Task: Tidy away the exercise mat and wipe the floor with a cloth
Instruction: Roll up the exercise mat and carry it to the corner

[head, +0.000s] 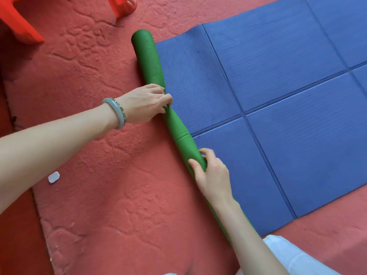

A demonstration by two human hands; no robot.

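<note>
The exercise mat (278, 92) lies on the red floor, blue on top with fold creases across it. Its left end is rolled into a tight green roll (149, 56) that runs from upper middle down toward the bottom. My left hand (146, 103), with a pale bangle on the wrist, grips the roll near its middle, fingers curled over it. Lower down, my right hand (211, 175) grips the roll with thumb and fingers around it. My right forearm hides the nearest stretch of the roll.
Rough red floor (99, 195) surrounds the mat. A red plastic stool leg (17, 22) stands at the top left. A small pale scrap (53, 177) lies on the floor left of my arms. White clothing (294, 259) shows at the bottom right.
</note>
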